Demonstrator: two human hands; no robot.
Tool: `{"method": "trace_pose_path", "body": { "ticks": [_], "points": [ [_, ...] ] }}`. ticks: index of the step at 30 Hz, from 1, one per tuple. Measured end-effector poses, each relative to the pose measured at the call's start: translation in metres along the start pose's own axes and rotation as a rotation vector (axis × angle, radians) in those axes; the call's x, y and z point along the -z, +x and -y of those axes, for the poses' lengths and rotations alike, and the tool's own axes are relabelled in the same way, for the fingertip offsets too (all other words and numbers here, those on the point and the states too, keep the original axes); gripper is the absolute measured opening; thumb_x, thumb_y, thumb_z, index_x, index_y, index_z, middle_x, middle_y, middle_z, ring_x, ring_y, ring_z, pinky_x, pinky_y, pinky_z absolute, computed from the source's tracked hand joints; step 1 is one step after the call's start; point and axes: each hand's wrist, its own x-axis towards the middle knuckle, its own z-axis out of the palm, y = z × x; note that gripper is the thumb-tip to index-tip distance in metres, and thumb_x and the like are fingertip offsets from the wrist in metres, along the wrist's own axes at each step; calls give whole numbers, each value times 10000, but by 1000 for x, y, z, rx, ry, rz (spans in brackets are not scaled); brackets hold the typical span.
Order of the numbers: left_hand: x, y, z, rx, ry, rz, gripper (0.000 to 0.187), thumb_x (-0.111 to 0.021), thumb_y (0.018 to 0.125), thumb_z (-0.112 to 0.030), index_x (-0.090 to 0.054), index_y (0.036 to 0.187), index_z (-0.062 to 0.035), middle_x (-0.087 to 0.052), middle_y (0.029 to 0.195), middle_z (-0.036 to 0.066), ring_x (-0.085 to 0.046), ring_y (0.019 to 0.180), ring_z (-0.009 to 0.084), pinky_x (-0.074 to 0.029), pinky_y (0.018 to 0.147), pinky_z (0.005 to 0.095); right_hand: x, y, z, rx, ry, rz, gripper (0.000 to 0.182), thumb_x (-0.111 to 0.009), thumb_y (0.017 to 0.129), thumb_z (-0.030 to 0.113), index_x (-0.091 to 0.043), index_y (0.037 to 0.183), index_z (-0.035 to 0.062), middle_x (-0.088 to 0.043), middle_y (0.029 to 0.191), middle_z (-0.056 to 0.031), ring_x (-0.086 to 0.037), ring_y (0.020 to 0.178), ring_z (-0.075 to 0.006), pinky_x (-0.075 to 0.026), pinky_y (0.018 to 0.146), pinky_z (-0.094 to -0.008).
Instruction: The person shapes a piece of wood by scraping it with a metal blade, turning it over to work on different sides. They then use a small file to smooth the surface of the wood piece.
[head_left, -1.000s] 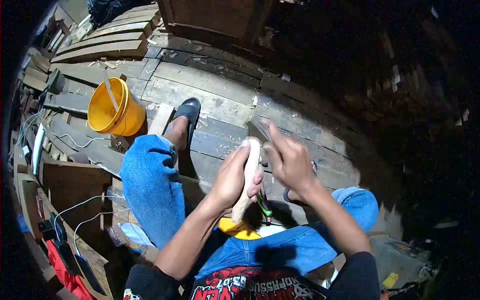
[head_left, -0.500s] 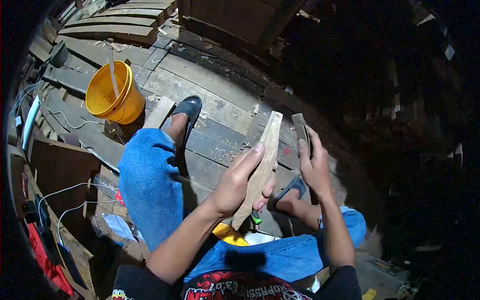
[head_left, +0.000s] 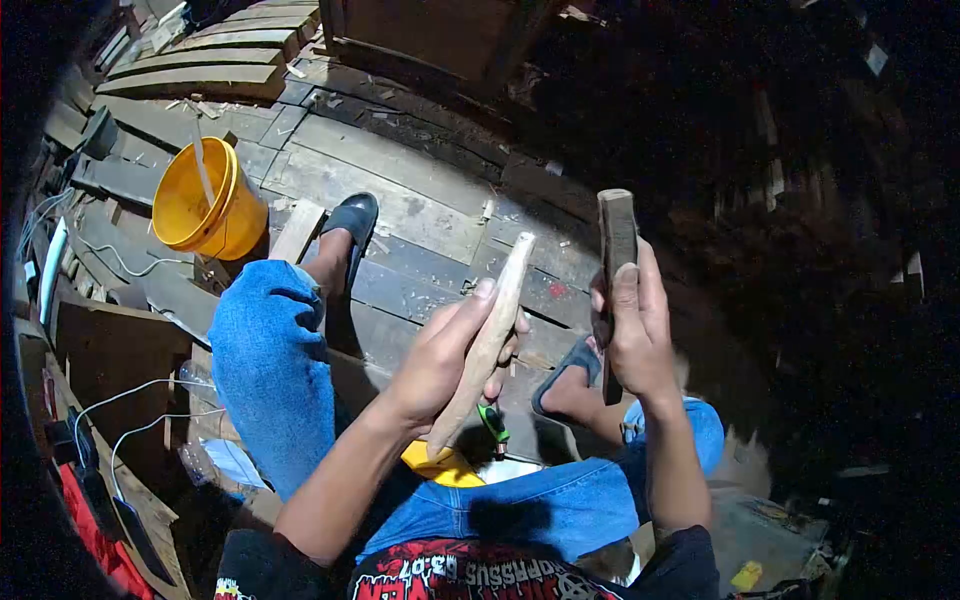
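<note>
My left hand (head_left: 430, 362) is closed around a carved wooden piece (head_left: 488, 345), pale and tapering at its upper end, held slanted over my lap. Its fingers wrap behind the piece and the thumb lies along its near edge. To the right, my right hand (head_left: 642, 345) grips a dark, flat wooden block (head_left: 619, 225) upright, thumb on its face and a lighter edge on top. A gap separates the block from the carved piece. Below the carved piece are a tool with a green handle (head_left: 492, 422) and something yellow (head_left: 443, 467) between my legs.
A yellow bucket (head_left: 205, 200) with a thin strip in it stands at the upper left. Curved wooden boards (head_left: 190, 82) are stacked behind it. Wood chips lie scattered over the plank floor (head_left: 390, 195). White cables (head_left: 140, 385) run along the left; the right side is dark.
My right hand has turned the dark block more upright, showing its broad face. The carved piece has rotated in my left hand, now showing a narrower side. The whole view has shifted slightly.
</note>
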Motion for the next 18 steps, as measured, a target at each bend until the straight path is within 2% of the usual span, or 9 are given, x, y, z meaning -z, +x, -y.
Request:
{"method": "trace_pose_path", "body": {
  "ticks": [4,9,12,13,16,18],
  "points": [
    [-1,4,7,-11,-72,-64,339,-450,1095,-428,-531,1180,-109,-579,773,37,-535,509,109,-464,462,238,-5,-4,-6,-88,84,89,456,-409,1122,353,-268,1501,143,-528,843,4,-433,639,-52,-365,557,-217],
    [8,13,14,-16,-144,-84,265,-481,1051,-320,-497,1235,-131,-593,800,47,-565,515,131,-482,463,263,-13,-4,-15,-117,126,156,436,-444,1113,322,-280,1482,155,-561,881,-29,-446,621,-57,-372,539,-226],
    [9,14,16,8,-156,-137,295,-502,1020,-309,-493,1255,-130,-601,820,48,-584,536,139,-486,460,276,-19,-1,-19,-190,184,196,407,-441,1118,324,-311,1466,158,-567,876,-33,-452,608,-64,-368,513,-242],
    [9,12,15,12,-139,-142,352,-509,994,-287,-484,1305,-122,-613,857,48,-606,576,138,-510,479,279,-20,0,-20,-213,210,209,397,-438,1120,324,-321,1461,159,-570,873,-33,-455,605,-66,-368,506,-248],
    [15,14,19,16,-132,-141,406,-505,982,-265,-467,1353,-106,-622,912,54,-625,618,139,-537,506,281,-22,5,-20,-362,490,253,348,-409,1129,326,-359,1436,170,-580,895,-40,-452,591,-73,-357,493,-234],
    [16,13,18,12,-136,-138,441,-511,971,-224,-468,1386,-82,-625,971,63,-646,713,142,-566,551,280,-20,6,-15,-496,664,241,298,-393,1129,313,-398,1400,189,-581,941,-45,-431,575,-77,-346,477,-205]
  ]
}}
